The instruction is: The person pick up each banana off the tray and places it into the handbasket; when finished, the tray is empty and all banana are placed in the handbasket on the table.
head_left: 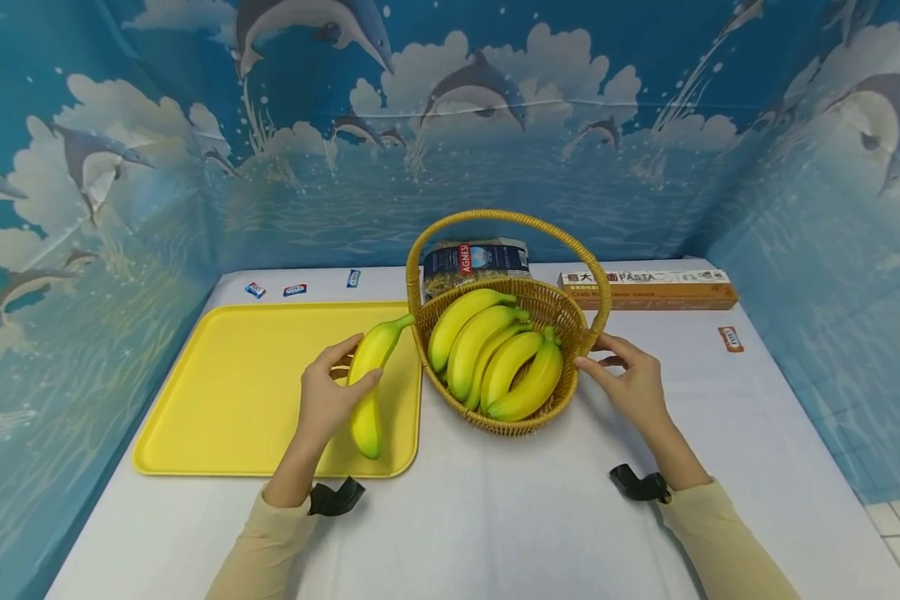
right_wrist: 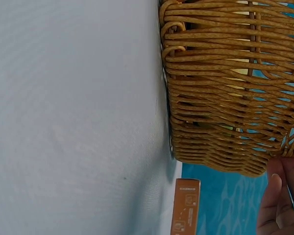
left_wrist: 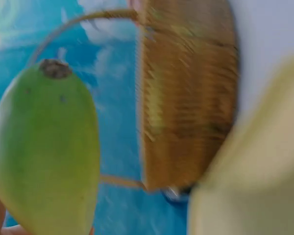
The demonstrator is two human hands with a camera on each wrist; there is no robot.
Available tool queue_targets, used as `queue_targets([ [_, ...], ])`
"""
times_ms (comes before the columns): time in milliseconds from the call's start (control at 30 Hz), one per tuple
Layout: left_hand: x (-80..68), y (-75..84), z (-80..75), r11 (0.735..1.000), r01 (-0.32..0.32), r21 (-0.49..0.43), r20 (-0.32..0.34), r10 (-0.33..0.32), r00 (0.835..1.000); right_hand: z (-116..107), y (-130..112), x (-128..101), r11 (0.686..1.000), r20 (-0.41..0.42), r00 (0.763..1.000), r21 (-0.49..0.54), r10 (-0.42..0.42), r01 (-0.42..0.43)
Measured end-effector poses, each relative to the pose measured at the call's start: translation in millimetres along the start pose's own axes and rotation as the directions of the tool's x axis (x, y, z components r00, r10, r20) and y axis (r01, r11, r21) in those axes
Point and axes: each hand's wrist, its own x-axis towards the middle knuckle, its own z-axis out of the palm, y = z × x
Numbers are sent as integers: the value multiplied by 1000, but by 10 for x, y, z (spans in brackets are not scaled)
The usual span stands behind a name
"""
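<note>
My left hand (head_left: 332, 392) grips a yellow banana (head_left: 370, 392) above the right part of a yellow tray (head_left: 217, 392). The banana's stem points up towards the basket rim; its greenish tip (left_wrist: 54, 73) fills the near side of the left wrist view. A wicker basket (head_left: 512, 427) with a tall arched handle stands right of the tray, holding several bananas (head_left: 468, 342). With thumb and fingers, my right hand (head_left: 630, 379) pinches the basket's right rim near the handle's foot. In the right wrist view, fingertips (right_wrist: 274, 183) meet the basket's woven edge.
Behind the basket lies a pasta bag (head_left: 476, 262). A long pasta box (head_left: 648, 290) is at the back right, with a brown small packet (head_left: 731, 339) in front of it. Several small blue packets (head_left: 295, 290) lie behind the tray. A dolphin-print curtain (head_left: 450, 167) encloses the table.
</note>
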Motion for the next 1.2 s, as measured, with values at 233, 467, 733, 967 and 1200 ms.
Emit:
queue_targets([
  [233, 47, 393, 332, 985, -164, -53, 102, 169, 980, -7, -2, 4, 1000, 3, 1000, -1, -7, 7],
  [467, 313, 679, 811, 974, -225, -14, 203, 223, 953, -11, -16, -1, 1000, 2, 1000, 7, 1, -1],
  [733, 568, 741, 1294, 955, -279, 102, 297, 238, 925, -14, -7, 8, 1000, -1, 1000, 9, -2, 2],
  [967, 606, 654, 1523, 939, -285, 194, 362, 202, 910, -16, -13, 9, 1000, 0, 1000, 9, -4, 4],
  [1200, 563, 578, 1635, 878, -347, 329, 368, 219, 903, -13, 5, 5, 1000, 3, 1000, 3, 1, -1],
])
